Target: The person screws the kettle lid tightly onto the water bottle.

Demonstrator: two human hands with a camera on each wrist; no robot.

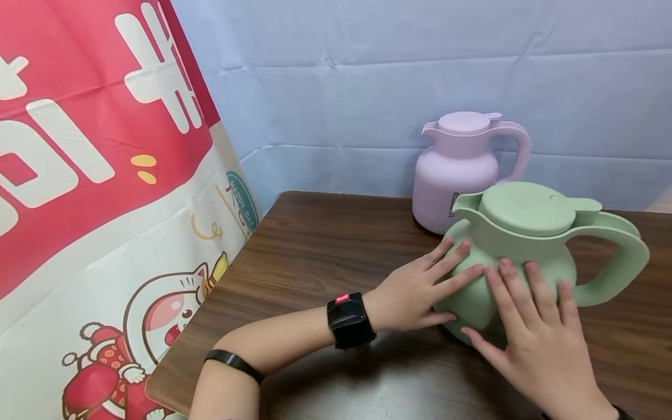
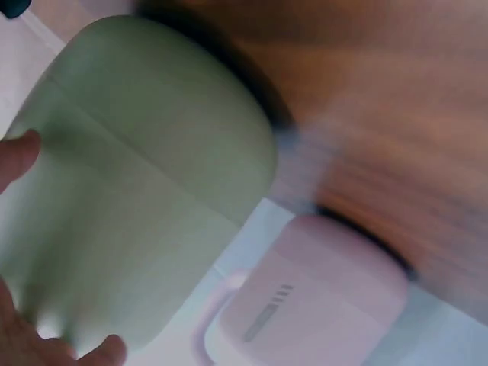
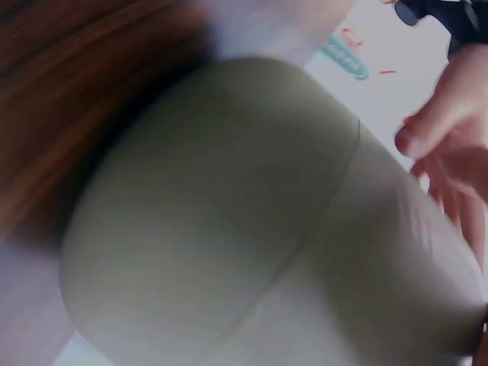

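Note:
A pale green vacuum jug (image 1: 517, 248) with a lid, a spout at left and a handle at right stands upright on the table. My left hand (image 1: 406, 294) touches the left side of its body with spread, mostly straight fingers. On the near side, my right hand (image 1: 548, 347) rests its extended fingers against the body, below the neck. The two hands' fingertips lie close together on the jug. In the left wrist view, the smooth green body (image 2: 145, 175) fills much of the picture. It also fills most of the right wrist view, where its lid and handle are out of sight.
A lilac vacuum jug (image 1: 454, 175) of similar shape stands behind the green one, its handle to the right. Both are on a dark wooden table (image 1: 310, 251). A light blue cloth (image 1: 336, 111) hangs behind; a red and white printed banner (image 1: 105, 233) hangs at left.

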